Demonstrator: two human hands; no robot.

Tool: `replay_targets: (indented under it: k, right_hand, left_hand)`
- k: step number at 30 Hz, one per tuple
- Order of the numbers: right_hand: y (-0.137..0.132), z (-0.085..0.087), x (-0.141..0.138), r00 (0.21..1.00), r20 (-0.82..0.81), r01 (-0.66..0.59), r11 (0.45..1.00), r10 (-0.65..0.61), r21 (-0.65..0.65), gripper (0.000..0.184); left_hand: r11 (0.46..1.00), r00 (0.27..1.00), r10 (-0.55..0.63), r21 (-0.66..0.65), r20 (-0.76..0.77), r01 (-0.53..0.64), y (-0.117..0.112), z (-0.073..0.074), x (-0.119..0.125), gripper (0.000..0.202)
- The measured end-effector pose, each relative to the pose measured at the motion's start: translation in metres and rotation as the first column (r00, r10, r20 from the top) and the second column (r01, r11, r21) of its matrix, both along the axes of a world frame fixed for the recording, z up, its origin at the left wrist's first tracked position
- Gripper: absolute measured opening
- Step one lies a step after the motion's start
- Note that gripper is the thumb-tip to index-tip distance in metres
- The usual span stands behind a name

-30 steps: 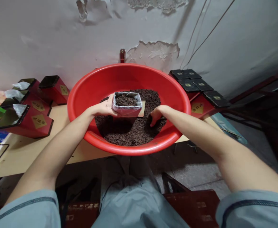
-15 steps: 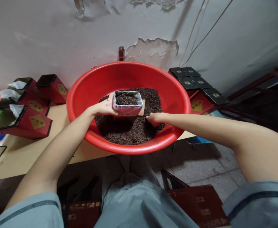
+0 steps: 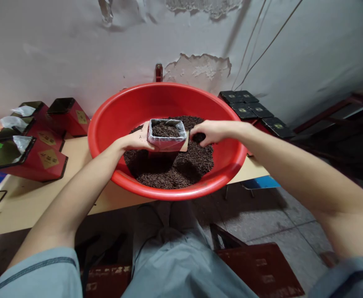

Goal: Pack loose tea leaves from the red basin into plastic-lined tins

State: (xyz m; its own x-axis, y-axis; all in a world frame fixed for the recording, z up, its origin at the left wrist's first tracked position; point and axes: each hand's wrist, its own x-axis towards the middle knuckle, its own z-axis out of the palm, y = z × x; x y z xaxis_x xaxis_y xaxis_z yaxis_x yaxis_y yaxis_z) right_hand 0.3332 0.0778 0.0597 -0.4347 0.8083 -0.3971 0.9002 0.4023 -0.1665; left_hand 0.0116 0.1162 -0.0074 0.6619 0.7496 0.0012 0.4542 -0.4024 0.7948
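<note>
A big red basin (image 3: 113, 124) rests on the table edge, holding a heap of dark loose tea leaves (image 3: 175, 167). My left hand (image 3: 136, 140) grips the left side of a small square tin lined with a silvery bag (image 3: 166, 142), held above the leaves and partly filled with them. My right hand (image 3: 207, 131) is lifted just right of the tin, fingers curled round a clump of tea leaves.
Red tins with open tops and bag liners (image 3: 29, 155) lie on the wooden table (image 3: 29, 198) at the left. Black lids (image 3: 256, 109) are laid out on red boxes at the right. A peeling wall (image 3: 200, 66) stands behind. My knees and a dark red crate (image 3: 262, 269) are below.
My right hand dipped into the leaves, closed on a handful and rose up beside the tin. My left hand and the tin stayed put.
</note>
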Motion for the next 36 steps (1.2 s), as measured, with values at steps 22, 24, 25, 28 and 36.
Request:
replay_targets:
  k: [22,24,25,28,36]
  right_hand:
    - [0.013,0.000,-0.067,0.819,-0.294,-0.304,0.808,0.492,0.505,0.050]
    - [0.003,-0.016,-0.059,0.802,-0.321,-0.313,0.812,0.504,0.493,0.064]
    - [-0.001,-0.024,-0.055,0.797,-0.327,-0.319,0.814,0.508,0.486,0.071]
    - [-0.006,-0.038,-0.047,0.794,-0.323,-0.330,0.811,0.516,0.484,0.079]
    - [0.003,-0.043,-0.060,0.792,-0.265,-0.375,0.780,0.550,0.501,0.092]
  left_hand:
    - [0.999,0.995,0.031,0.037,-0.098,-0.027,0.002,0.002,-0.004,0.131]
    - [0.998,0.997,0.020,0.060,-0.079,-0.016,0.004,-0.002,-0.005,0.131]
    - [0.998,0.997,0.018,0.063,-0.073,-0.013,0.004,-0.003,-0.005,0.131]
    - [0.999,0.998,0.020,0.050,-0.065,-0.017,0.004,-0.004,-0.005,0.132]
    - [0.995,0.998,-0.012,0.102,-0.068,0.019,0.007,-0.007,-0.007,0.134]
